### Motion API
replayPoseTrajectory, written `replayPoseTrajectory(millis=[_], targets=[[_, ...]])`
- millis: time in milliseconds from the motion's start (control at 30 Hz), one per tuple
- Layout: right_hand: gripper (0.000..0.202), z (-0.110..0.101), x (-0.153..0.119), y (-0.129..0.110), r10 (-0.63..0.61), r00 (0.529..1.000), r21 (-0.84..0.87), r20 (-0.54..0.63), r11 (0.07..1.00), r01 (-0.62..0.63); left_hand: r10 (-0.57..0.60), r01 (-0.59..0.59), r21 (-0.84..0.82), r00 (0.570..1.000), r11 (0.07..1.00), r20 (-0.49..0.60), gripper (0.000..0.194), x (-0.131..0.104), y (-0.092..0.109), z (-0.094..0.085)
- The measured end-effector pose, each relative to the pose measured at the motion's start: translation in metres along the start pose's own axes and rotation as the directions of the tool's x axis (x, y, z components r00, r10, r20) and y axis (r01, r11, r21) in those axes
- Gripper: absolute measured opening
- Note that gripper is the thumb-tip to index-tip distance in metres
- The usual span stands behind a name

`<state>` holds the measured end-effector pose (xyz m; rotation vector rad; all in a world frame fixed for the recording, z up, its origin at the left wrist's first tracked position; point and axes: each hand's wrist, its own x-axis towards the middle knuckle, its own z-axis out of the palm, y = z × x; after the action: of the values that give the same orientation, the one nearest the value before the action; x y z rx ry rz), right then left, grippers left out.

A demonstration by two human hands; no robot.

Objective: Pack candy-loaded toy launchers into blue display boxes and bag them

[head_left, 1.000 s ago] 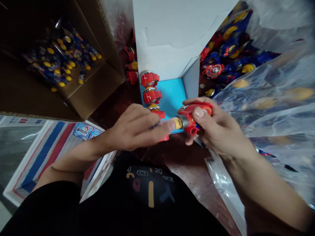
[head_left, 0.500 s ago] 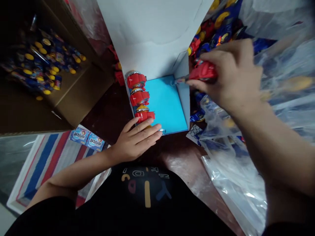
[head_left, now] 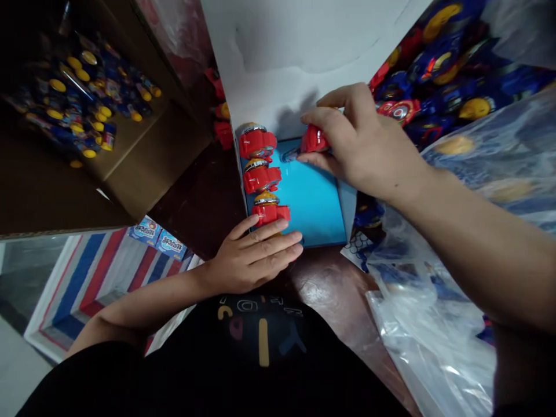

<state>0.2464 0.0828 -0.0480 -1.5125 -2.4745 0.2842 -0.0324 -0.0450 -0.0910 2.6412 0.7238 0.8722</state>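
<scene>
A white box with a blue bottom (head_left: 310, 197) lies in front of me. Along its left side stand three red toys (head_left: 262, 177) in a row, with yellow and silver parts. My left hand (head_left: 256, 255) rests at the near end of this row, fingers stretched out and slightly apart, over another toy that is mostly hidden. In my right hand (head_left: 351, 136) a red toy (head_left: 314, 139) is pinched between thumb and fingers, above the far part of the blue bottom. A clear piece sticks out from it to the left.
On the left a brown carton (head_left: 143, 162) holds many small blue and yellow containers (head_left: 87, 110). Blue and red toys (head_left: 434, 69) and clear plastic bags (head_left: 425, 336) lie at the right. A striped box (head_left: 99, 272) with small light-blue packs (head_left: 171, 243) is at the lower left.
My right hand has moved left with the red toy, from the box's right wall to over the blue bottom. My left hand stays at the row's near end. The view has shifted slightly.
</scene>
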Motion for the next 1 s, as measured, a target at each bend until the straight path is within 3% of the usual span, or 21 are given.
replayPoseTrajectory(millis=[133,233,367,467,567,700,900,1000], targets=[[0.069,-0.032,-0.031,-0.005,-0.126,0.990,0.034,-0.062,0.991,0.128,-0.017,0.017,-0.012,1.000,1.000,-0.011,0.033,-0.001,-0.002,0.000],[0.058,-0.046,-0.077,-0.010,-0.252,0.967,0.091,0.048,0.965,0.247,-0.002,0.002,-0.028,1.000,1.000,-0.015,0.036,-0.001,-0.004,0.000],[0.052,-0.041,-0.137,-0.019,-0.125,0.991,-0.137,0.049,0.982,0.130,-0.005,0.004,-0.043,1.000,0.999,-0.020,0.036,0.000,-0.006,0.001],[0.047,-0.037,-0.162,-0.032,-0.114,0.991,-0.287,0.074,0.949,0.131,0.009,-0.010,-0.052,1.000,0.999,-0.022,0.040,0.001,-0.005,0.001],[0.039,-0.037,-0.167,-0.049,-0.131,0.987,-0.414,0.094,0.897,0.158,0.001,-0.003,-0.042,0.999,0.999,-0.035,0.039,0.002,-0.003,0.002],[0.036,-0.039,-0.162,-0.059,-0.173,0.984,-0.473,0.032,0.865,0.167,-0.005,0.004,-0.025,0.998,1.000,-0.057,0.040,0.001,-0.002,0.003],[0.036,-0.017,-0.157,-0.054,-0.227,0.968,-0.471,0.109,0.846,0.251,0.013,-0.015,-0.026,0.996,1.000,-0.084,0.045,0.001,-0.003,0.012],[0.031,-0.008,-0.150,-0.053,-0.225,0.968,-0.402,0.115,0.880,0.253,0.012,-0.014,-0.024,0.996,1.000,-0.088,0.043,-0.003,0.000,0.010]])
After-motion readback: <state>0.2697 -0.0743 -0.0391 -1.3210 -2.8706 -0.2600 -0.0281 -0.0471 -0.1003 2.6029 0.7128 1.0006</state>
